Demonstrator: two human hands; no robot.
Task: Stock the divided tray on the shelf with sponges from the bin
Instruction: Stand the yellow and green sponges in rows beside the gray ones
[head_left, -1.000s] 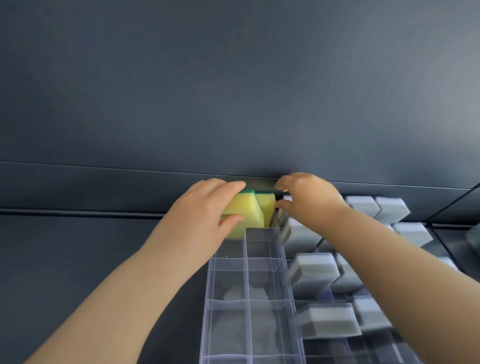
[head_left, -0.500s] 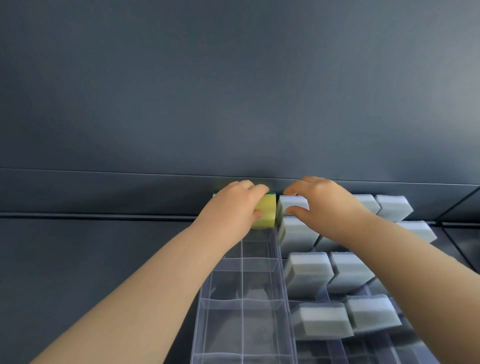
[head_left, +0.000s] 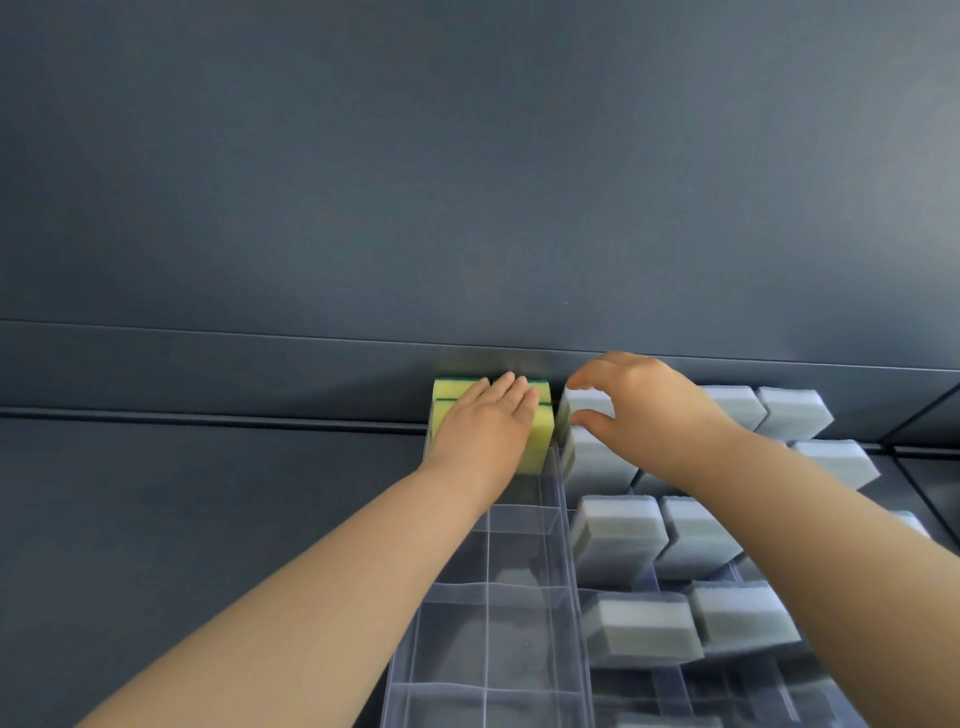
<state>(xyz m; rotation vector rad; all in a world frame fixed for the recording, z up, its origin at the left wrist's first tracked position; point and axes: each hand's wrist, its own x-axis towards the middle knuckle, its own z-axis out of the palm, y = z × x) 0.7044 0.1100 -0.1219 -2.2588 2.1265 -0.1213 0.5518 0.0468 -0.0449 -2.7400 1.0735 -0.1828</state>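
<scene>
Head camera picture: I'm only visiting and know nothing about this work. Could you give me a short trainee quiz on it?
1. True or false: the left hand lies flat on the yellow sponges.
2. The right hand grips: A) a grey sponge B) a yellow sponge C) nothing.
3. At which end of the clear tray do the yellow sponges sit?
Key: 1 true; 2 A; 3 the far end.

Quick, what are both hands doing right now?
Left hand: open, fingers flat on the yellow sponges.
Right hand: pinching a grey sponge.
</scene>
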